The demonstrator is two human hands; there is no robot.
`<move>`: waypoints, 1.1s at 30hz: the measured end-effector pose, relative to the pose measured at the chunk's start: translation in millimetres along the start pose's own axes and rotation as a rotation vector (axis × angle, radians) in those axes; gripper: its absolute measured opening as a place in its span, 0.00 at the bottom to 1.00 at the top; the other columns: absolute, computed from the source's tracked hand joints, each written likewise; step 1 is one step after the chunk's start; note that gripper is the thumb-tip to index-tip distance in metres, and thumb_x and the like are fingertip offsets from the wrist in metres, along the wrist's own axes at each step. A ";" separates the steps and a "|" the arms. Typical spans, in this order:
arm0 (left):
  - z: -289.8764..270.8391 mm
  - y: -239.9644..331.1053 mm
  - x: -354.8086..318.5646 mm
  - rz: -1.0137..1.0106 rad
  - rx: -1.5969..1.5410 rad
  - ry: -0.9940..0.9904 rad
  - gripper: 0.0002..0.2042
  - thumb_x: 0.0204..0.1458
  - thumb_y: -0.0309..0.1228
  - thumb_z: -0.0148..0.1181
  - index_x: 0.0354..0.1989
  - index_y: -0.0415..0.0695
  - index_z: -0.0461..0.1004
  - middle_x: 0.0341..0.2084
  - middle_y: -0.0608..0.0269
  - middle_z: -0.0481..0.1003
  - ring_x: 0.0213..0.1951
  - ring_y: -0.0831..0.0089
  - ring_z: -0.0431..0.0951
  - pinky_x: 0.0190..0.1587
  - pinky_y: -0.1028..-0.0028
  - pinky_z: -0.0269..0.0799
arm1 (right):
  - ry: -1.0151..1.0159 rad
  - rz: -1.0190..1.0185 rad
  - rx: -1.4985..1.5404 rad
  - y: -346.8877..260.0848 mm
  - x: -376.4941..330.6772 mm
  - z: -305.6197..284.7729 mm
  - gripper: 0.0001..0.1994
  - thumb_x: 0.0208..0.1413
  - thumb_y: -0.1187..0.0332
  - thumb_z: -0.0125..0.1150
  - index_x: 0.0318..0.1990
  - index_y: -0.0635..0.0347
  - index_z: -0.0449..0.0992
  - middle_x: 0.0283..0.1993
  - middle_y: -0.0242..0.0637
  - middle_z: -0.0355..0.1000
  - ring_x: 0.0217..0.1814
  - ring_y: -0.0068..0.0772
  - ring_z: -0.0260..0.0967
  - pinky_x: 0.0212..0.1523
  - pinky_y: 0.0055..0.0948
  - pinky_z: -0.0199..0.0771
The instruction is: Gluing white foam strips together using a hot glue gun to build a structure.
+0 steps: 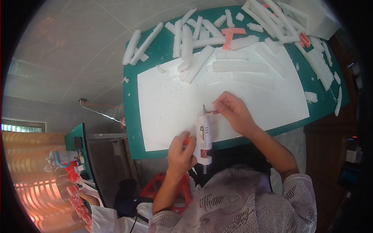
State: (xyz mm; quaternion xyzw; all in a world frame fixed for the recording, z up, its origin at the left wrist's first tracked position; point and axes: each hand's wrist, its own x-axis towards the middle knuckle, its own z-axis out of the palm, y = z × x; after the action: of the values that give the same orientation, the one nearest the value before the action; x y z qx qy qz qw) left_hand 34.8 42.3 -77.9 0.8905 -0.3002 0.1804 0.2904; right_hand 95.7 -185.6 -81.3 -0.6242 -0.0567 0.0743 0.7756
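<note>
The glue gun (203, 136) is gripped by the left hand (181, 152), nozzle aimed up at a small foam piece (210, 107), which is pinched in the right hand (232, 111) over the white sheet (171, 112) so drips are caught.

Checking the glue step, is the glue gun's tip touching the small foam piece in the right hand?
Touching: the head view shows the glue gun nozzle meeting the small foam piece pinched in the right hand, with no gap.

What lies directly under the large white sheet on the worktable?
A green cutting mat shows as a border around the white sheet. Foam strips rest on top. Whatever lies beneath the sheet's middle is covered.
</note>
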 end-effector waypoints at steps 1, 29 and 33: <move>-0.4 0.3 0.5 0.004 0.002 -0.009 0.26 0.24 0.19 0.57 0.41 0.34 0.75 0.44 0.47 0.71 0.33 0.56 0.73 0.34 0.64 0.72 | 0.006 -0.005 0.005 0.3 0.1 0.0 0.05 0.65 0.71 0.53 0.40 0.64 0.70 0.38 0.32 0.72 0.42 0.23 0.72 0.47 0.25 0.72; -8.7 0.5 2.2 -0.042 -0.104 0.113 0.09 0.41 0.19 0.61 0.33 0.34 0.75 0.29 0.52 0.74 0.34 0.55 0.76 0.37 0.65 0.73 | -0.028 -0.067 -0.059 -4.7 -1.0 0.8 0.10 0.64 0.73 0.53 0.49 0.63 0.75 0.46 0.32 0.74 0.44 0.23 0.70 0.51 0.24 0.70; -7.5 0.7 2.7 -0.021 -0.080 0.113 0.08 0.40 0.19 0.62 0.32 0.35 0.75 0.27 0.52 0.73 0.32 0.54 0.75 0.35 0.65 0.72 | -0.034 -0.068 -0.094 -5.4 -1.7 0.6 0.10 0.64 0.73 0.53 0.49 0.62 0.75 0.45 0.32 0.74 0.45 0.22 0.70 0.51 0.24 0.70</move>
State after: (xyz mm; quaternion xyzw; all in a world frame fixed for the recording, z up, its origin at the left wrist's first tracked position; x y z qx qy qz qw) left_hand 35.3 45.4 -70.5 0.8696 -0.2812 0.2152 0.3440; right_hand 94.1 -186.4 -75.9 -0.6562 -0.0946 0.0558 0.7465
